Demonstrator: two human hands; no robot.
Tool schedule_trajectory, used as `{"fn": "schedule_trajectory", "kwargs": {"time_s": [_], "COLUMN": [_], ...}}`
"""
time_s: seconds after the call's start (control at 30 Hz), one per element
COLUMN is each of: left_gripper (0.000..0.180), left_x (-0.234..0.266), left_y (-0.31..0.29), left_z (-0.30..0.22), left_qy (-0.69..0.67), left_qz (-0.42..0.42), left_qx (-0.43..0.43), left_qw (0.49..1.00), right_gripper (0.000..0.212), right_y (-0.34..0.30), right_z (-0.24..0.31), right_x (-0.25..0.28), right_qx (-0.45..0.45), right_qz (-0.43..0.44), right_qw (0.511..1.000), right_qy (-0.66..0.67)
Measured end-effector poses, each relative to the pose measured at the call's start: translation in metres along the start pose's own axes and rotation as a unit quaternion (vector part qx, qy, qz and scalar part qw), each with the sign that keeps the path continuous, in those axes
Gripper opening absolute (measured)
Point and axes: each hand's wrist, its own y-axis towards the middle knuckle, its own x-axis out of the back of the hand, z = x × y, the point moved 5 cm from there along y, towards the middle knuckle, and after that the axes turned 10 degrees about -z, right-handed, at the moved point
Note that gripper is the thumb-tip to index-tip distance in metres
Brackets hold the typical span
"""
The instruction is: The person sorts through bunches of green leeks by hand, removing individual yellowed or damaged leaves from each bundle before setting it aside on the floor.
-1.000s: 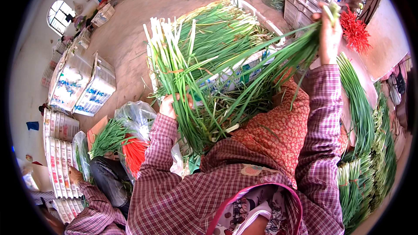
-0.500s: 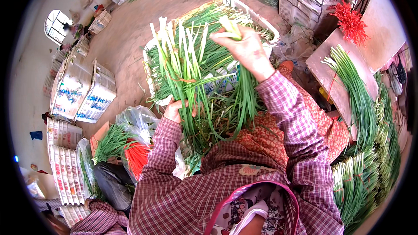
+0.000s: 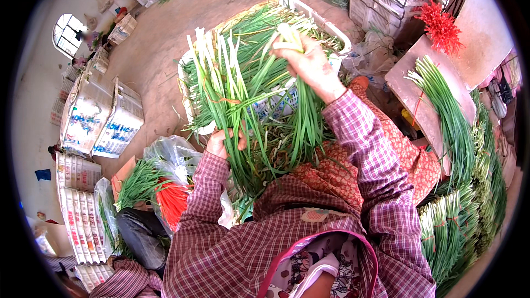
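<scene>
Both hands (image 3: 218, 143) (image 3: 313, 67) are closed around green stalks (image 3: 223, 91).

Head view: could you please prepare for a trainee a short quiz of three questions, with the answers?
1. True or false: the left hand grips a bunch of long green stalks.
2. What colour is the tuft of strips at the upper right, near the tilted board? A) blue; B) red; C) white.
3. Fill in the colour word: the right hand holds a second bunch by its ____ end.

Key: 1. True. 2. B. 3. Pale (whitish).
</scene>
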Motion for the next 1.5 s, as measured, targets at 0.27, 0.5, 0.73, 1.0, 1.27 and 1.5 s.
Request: {"fn": "schedule_trajectory", "kwargs": {"time_s": [0.27, 0.5, 0.73, 1.0, 1.27, 1.5], "left_gripper": [0.033, 0.030, 0.029, 0.038, 0.021, 0.020], "left_x": [0.011, 0.025, -0.005, -0.020, 0.005, -0.013], "left_y": [-0.010, -0.006, -0.002, 0.000, 0.000, 0.005], "left_z": [-0.006, -0.007, -0.009, -0.004, -0.003, -0.004], "left_qy": [0.027, 0.066, 0.065, 0.039, 0.054, 0.063], "left_qz": [-0.008, -0.105, -0.053, -0.057, -0.074, -0.039], "left_qx": [0.008, -0.023, -0.040, -0.034, -0.044, -0.046], "left_qw": [1.000, 0.992, 0.996, 0.997, 0.995, 0.996], "right_gripper": [0.015, 0.024, 0.018, 0.015, 0.023, 0.018], "right_y": [0.027, 0.009, 0.001, 0.001, 0.008, 0.001], "right_z": [0.045, 0.102, 0.044, 0.012, 0.088, 0.025], "right_x": [0.089, 0.178, 0.054, 0.020, 0.172, 0.049], "right_qx": [0.157, 0.263, 0.129, 0.063, 0.209, 0.148], "right_qz": [-0.195, -0.272, -0.036, 0.022, -0.283, -0.038], "right_qw": [0.966, 0.925, 0.984, 0.998, 0.936, 0.988], "right_qy": [-0.068, -0.023, -0.120, 0.006, 0.001, -0.035]}}
